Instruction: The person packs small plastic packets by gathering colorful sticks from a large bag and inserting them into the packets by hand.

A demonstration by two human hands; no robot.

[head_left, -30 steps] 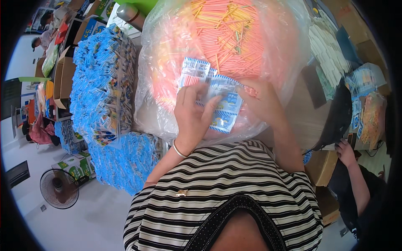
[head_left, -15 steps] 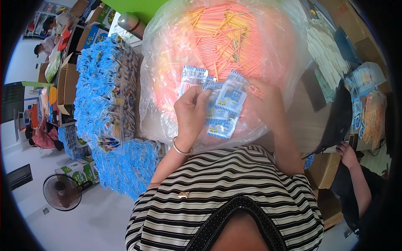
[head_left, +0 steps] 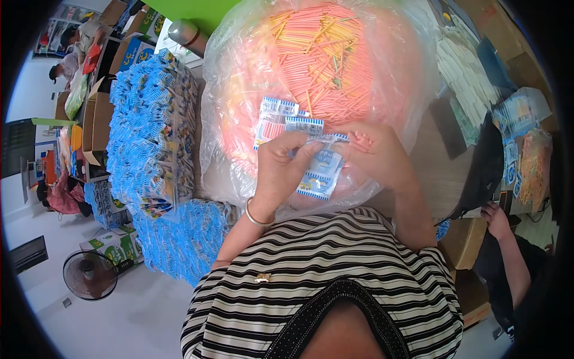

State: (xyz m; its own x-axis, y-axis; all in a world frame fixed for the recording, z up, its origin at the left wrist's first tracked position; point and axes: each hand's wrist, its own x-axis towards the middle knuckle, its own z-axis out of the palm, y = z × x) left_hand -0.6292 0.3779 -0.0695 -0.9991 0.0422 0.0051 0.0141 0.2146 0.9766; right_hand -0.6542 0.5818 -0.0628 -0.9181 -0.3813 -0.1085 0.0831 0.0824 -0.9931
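Observation:
In front of me, blue-and-white plastic packets (head_left: 326, 163) hang in an overlapping bunch between my hands. My left hand (head_left: 280, 169) wears a bangle and is closed, thumb and fingers pinching the packets' left edge. My right hand (head_left: 382, 157) is closed too, its fingertips at the packets' upper right edge. Ends of several pink sticks (head_left: 362, 142) poke out of its curled fingers. Another packet (head_left: 271, 128) with pink showing through it lies just beyond my left hand. Behind both hands, a large clear bag (head_left: 236, 78) stands open, full of pink and yellow sticks (head_left: 320, 57).
Tall stacks of blue packets (head_left: 140, 137) stand at the left, with more packets (head_left: 179, 239) below. A metal flask (head_left: 186, 37) is at the back left. White strips (head_left: 463, 66) and a black bag (head_left: 481, 170) lie to the right. Another person's arm (head_left: 511, 257) shows at the right.
My right hand has moved left and inward, its fingertips now over the packets' top edge. The front packet, raised and upright before, is now lower and partly covered by my fingers.

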